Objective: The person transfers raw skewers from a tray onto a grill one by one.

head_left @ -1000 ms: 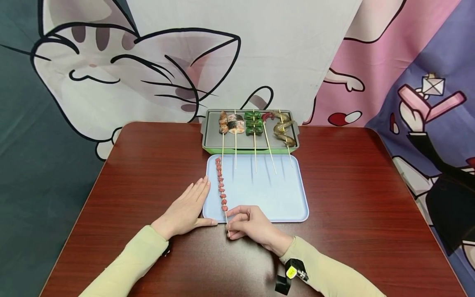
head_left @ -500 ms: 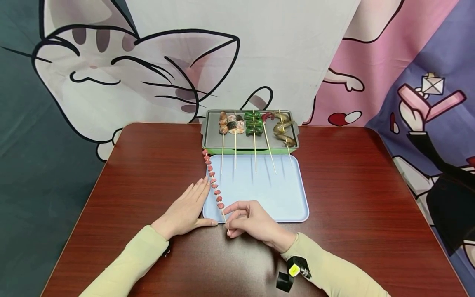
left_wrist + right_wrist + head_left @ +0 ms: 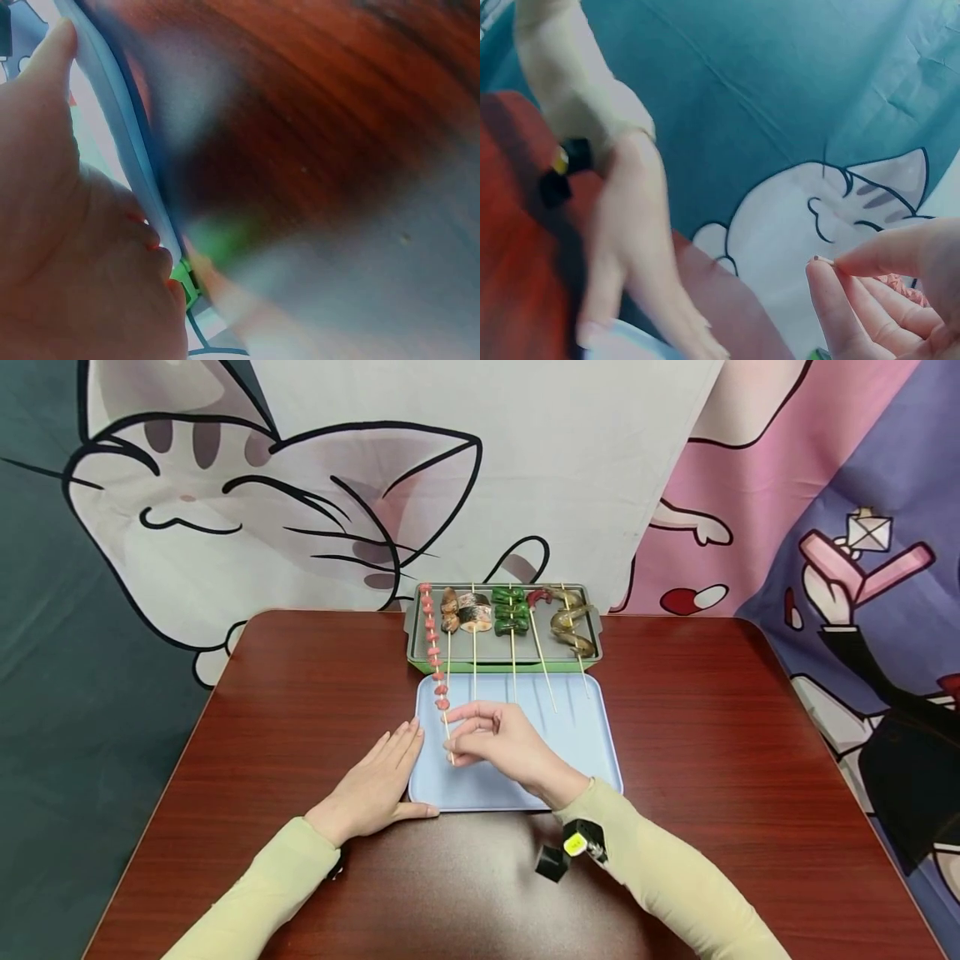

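Observation:
Pinched by its bare stick end, a meat skewer [image 3: 432,650] with several small pink-red pieces is held by my right hand [image 3: 502,743] above the blue tray [image 3: 517,793]. The skewer's far part reaches over the left side of the grill pan [image 3: 491,647]. In the right wrist view the stick's tip [image 3: 821,260] shows between thumb and finger. My left hand [image 3: 375,777] lies with straight fingers along the tray's left edge, the thumb at its front left corner. The left wrist view shows that hand [image 3: 82,225] against the tray's rim [image 3: 124,112].
On the grill pan lie several other skewers: brown pieces [image 3: 450,612], a fish slice [image 3: 476,612], green pepper [image 3: 512,610], a red curled piece [image 3: 538,597] and grey-brown shrimp [image 3: 572,622]. Their sticks stick out over the tray. A brown table [image 3: 712,735] surrounds the tray.
My right hand has moved forward, carrying the meat skewer from over the tray's left edge to the grill pan's left side. The left hand stays where it was.

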Demonstrator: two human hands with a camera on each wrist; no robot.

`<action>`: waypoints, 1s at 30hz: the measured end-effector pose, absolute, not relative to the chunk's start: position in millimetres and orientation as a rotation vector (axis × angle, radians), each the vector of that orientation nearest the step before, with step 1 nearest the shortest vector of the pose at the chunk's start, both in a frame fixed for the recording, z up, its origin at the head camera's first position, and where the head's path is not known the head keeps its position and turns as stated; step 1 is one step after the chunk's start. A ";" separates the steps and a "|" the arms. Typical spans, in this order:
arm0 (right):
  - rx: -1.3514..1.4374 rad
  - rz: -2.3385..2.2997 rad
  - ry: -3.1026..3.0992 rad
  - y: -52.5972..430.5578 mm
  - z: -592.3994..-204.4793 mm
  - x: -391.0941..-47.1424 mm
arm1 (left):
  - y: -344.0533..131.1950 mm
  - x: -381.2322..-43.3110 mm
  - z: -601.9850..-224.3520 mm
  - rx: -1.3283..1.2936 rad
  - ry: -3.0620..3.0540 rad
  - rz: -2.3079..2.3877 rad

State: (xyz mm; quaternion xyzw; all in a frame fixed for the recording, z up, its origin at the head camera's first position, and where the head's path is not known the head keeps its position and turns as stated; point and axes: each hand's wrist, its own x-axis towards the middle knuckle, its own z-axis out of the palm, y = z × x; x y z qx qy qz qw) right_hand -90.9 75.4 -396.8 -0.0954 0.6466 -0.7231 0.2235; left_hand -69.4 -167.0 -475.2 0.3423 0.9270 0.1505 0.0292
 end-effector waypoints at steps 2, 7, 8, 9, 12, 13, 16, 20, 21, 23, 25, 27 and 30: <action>-0.247 -2.003 1.797 72.9 -393.7 -101.2 | -167.0 -69.5 -475.3 1.049 2.861 0.439; -0.204 -2.000 1.852 63.9 -389.5 -127.2 | -166.5 -68.8 -472.6 1.028 2.856 0.383; -0.195 -1.998 1.862 61.8 -389.3 -132.4 | -166.4 -68.8 -472.3 1.025 2.853 0.380; -0.183 -1.990 1.874 59.8 -389.2 -137.7 | -166.4 -68.8 -472.1 1.024 2.851 0.376; -0.129 -1.959 1.887 53.9 -389.7 -152.8 | -166.4 -69.1 -471.8 1.018 2.845 0.376; -0.103 -1.947 1.884 52.0 -390.2 -157.5 | -166.4 -69.1 -472.0 1.017 2.843 0.375; -0.020 -1.908 1.873 47.6 -393.0 -170.7 | -166.6 -69.0 -472.4 1.018 2.843 0.373; 0.056 -1.854 1.878 44.4 -396.0 -182.8 | -166.8 -68.8 -472.2 1.021 2.843 0.373; 0.067 -1.844 1.879 43.8 -396.6 -184.9 | -166.8 -68.9 -472.1 1.020 2.843 0.373; 0.077 -1.826 1.885 42.9 -397.8 -187.8 | -166.8 -69.0 -471.9 1.018 2.841 0.374; 0.087 -1.816 1.885 41.8 -399.2 -189.9 | -166.7 -69.1 -471.8 1.016 2.840 0.371; 0.094 -1.807 1.884 40.7 -400.1 -190.9 | -166.8 -69.3 -472.1 1.016 2.840 0.370; 0.103 -1.790 1.886 39.0 -399.7 -191.5 | -166.8 -69.6 -472.3 1.019 2.841 0.373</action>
